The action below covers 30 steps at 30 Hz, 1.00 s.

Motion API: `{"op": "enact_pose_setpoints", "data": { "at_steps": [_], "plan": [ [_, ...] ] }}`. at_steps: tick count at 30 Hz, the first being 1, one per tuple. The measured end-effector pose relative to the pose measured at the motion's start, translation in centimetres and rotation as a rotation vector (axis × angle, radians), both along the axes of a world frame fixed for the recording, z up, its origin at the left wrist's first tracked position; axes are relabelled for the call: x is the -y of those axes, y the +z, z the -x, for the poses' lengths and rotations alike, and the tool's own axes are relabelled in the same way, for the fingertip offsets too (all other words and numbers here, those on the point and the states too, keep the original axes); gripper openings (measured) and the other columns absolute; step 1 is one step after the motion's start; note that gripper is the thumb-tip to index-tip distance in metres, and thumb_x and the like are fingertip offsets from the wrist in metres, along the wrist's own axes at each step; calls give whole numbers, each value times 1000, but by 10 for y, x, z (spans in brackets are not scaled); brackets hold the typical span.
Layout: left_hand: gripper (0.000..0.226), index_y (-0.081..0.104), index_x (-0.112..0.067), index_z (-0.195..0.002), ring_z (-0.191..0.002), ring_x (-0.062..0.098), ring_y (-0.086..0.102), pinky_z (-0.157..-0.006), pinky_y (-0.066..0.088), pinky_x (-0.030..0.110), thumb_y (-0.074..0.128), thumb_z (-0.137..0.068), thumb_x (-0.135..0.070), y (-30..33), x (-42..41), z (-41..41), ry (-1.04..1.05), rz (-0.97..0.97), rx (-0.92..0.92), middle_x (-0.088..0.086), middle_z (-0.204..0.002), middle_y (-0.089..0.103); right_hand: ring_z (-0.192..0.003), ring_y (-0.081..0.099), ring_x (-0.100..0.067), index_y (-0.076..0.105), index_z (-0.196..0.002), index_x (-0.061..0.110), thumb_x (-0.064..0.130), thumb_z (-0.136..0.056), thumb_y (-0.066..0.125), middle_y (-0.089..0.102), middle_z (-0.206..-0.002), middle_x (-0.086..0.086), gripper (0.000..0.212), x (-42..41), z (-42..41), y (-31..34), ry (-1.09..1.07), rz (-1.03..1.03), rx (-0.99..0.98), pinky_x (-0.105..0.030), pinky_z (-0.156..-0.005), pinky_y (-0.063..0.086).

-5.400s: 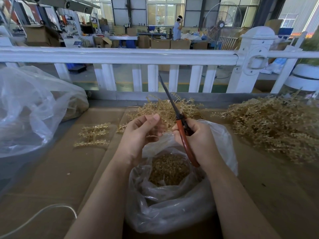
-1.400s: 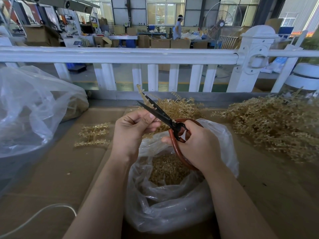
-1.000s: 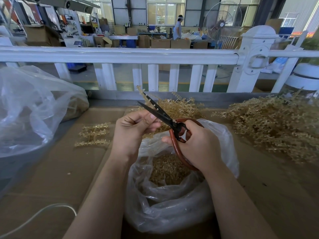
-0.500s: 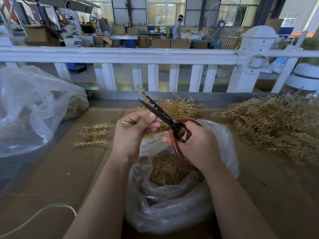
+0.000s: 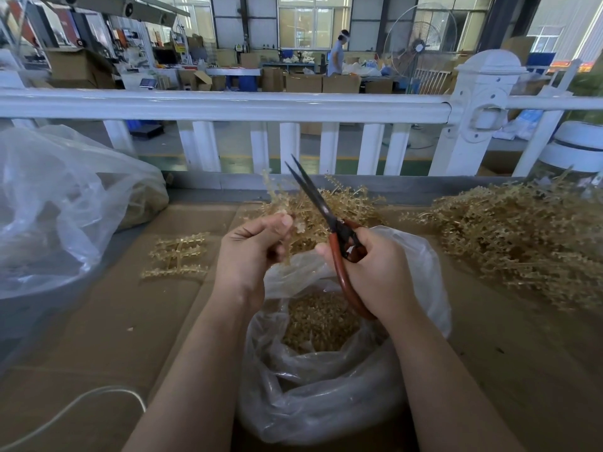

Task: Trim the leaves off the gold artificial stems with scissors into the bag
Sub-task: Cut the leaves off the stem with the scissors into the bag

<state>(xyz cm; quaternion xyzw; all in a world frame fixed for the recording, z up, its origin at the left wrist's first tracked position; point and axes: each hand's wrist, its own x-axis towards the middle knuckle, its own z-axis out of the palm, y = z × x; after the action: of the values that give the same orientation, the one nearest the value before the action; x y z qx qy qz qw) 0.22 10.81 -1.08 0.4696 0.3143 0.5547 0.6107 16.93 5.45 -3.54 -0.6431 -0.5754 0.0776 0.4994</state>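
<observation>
The clear plastic bag [image 5: 342, 370] sits open on the cardboard-covered desk [image 5: 98, 321], directly below both hands, so anything snipped should fall straight into it; its bottom already holds a layer of gold cuttings [image 5: 318, 324].

Above the bag's far rim, the left hand [image 5: 251, 252] has its fingers curled round a gold stem [image 5: 293, 223], thumb pressing it near the top, so the leafy part stands up and away from the palm where the blades can reach it. The right hand [image 5: 375, 272], also over the bag's far rim, grips the red handles of the scissors [image 5: 326, 216] with fingers wrapped through and round the loops. The dark blades point up and away from the bag, lying just beside the held stem on its right, and are parted only slightly at the tips. I judge this to be a moment between snips, with the blades being lined up on the next leaf.

To the right of the bag lies a large heap of untrimmed stems [image 5: 522, 243]; a smaller clump [image 5: 342, 203] lies just beyond the bag. To the bag's left, a few bare trimmed pieces [image 5: 177, 254] lie on the desk, probably set apart to keep them from mixing with the leaves. Much work seems left.
</observation>
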Motion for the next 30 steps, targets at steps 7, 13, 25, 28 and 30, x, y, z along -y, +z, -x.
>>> {"op": "enact_pose_setpoints", "data": {
  "at_steps": [7,13,25,28,30],
  "plan": [
    [3,78,-15,-79,-38,7,36,-37,29,16,76,-81,-15,-7,3,-11,-73,16,-214,-1,-47,52,-55,66,0,68,-80,24,28,-88,76,68,-62,16,12,0,6,6,155,-7,-260,-10,-48,45],
    [13,80,-21,-74,-33,9,39,-35,28,16,75,-80,-31,-6,8,-12,-119,-43,-269,3,-48,58,-62,67,-1,68,-80,28,23,-88,76,72,-72,13,12,-1,8,7,185,-18,-293,-11,-53,47],
    [17,66,-28,-95,-95,6,60,-86,50,28,74,-85,-39,-10,1,-4,337,-426,-445,-13,-100,62,-63,68,-3,69,-81,25,16,-87,75,73,-73,10,12,-2,7,6,198,1,-323,-10,-51,47],
    [25,65,-32,-111,-125,2,49,-103,40,18,66,-86,-37,-10,0,-4,102,-470,-478,-11,-129,54,-61,68,0,67,-81,26,14,-88,75,71,-70,16,16,-2,7,5,213,-4,-319,-8,-50,47],
    [12,68,-35,-95,-118,5,55,-95,46,20,67,-90,-25,-8,2,-7,60,-476,-429,-7,-121,60,-60,67,2,66,-80,28,13,-89,74,70,-68,19,19,-3,6,4,220,-9,-311,-7,-49,47]
  ]
}}
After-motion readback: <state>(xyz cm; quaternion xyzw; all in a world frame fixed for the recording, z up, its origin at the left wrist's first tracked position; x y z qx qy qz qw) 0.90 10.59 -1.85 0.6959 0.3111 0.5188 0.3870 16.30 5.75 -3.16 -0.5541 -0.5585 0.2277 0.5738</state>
